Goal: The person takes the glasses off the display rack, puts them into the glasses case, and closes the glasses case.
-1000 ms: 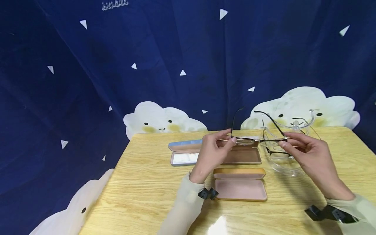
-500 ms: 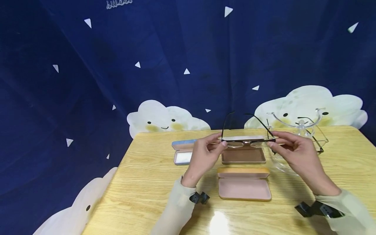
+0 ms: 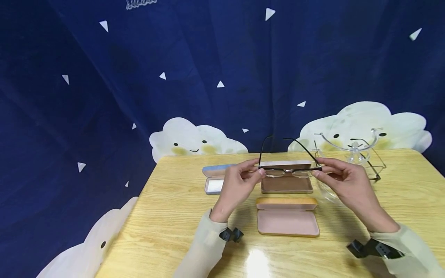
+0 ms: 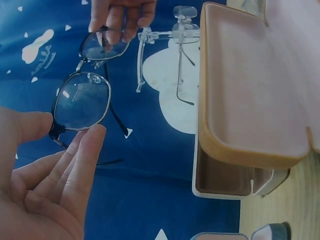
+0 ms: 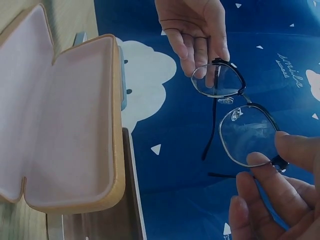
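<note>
Both hands hold up one pair of eyeglasses (image 3: 288,170) with a black upper frame, clear lenses and dark temples spread out to the back. The left hand (image 3: 238,185) pinches its left end between thumb and fingers. At the opposite corner the right hand (image 3: 351,189) pinches the frame near the hinge. Behind and below the lenses lies a brown-lined glasses case (image 3: 286,185) with its lid up. Closer to the person, an orange glasses case (image 3: 287,223) with a pink lining also lies open. The left wrist view shows the lens (image 4: 82,101) close to the left thumb and fingertips.
A blue glasses case (image 3: 214,185) with a white cloth inside lies open at the left, partly behind the left hand. A clear display stand (image 3: 355,152) bearing other eyeglasses (image 3: 373,170) stands right, partly hidden by the right hand. The wooden table (image 3: 167,216) meets a blue curtain.
Both hands carried the eyeglasses leftward, from in front of the display stand to over the brown-lined case. Over the last half second they sank slightly. The grip stayed the same.
</note>
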The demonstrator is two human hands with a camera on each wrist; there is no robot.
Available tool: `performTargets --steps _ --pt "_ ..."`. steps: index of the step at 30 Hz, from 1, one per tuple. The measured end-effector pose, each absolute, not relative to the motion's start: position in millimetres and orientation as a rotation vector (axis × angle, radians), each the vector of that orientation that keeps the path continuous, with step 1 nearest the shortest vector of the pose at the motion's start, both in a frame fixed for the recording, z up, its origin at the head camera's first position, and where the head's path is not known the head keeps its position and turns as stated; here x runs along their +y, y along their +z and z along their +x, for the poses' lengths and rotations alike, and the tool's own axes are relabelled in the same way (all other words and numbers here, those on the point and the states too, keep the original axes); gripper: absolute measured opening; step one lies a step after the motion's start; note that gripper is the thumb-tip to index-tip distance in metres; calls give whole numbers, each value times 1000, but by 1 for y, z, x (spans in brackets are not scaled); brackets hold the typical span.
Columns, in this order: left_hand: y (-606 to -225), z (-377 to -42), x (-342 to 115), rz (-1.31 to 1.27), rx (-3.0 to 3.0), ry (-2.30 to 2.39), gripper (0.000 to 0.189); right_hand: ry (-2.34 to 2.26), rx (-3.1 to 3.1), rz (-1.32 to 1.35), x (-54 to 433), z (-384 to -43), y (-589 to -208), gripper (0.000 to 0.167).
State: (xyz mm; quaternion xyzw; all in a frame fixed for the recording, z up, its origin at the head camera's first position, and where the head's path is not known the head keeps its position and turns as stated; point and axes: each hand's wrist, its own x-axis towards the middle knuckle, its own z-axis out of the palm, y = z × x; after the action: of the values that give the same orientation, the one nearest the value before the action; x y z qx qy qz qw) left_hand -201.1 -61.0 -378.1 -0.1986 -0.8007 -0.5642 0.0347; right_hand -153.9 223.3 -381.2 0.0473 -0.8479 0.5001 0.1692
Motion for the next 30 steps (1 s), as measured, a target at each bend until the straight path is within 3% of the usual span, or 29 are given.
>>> performTargets --steps 30 --pt "-379 -204 -61 -635 -2465 -1721 41 1382 -2394 187 224 -154 -383 37"
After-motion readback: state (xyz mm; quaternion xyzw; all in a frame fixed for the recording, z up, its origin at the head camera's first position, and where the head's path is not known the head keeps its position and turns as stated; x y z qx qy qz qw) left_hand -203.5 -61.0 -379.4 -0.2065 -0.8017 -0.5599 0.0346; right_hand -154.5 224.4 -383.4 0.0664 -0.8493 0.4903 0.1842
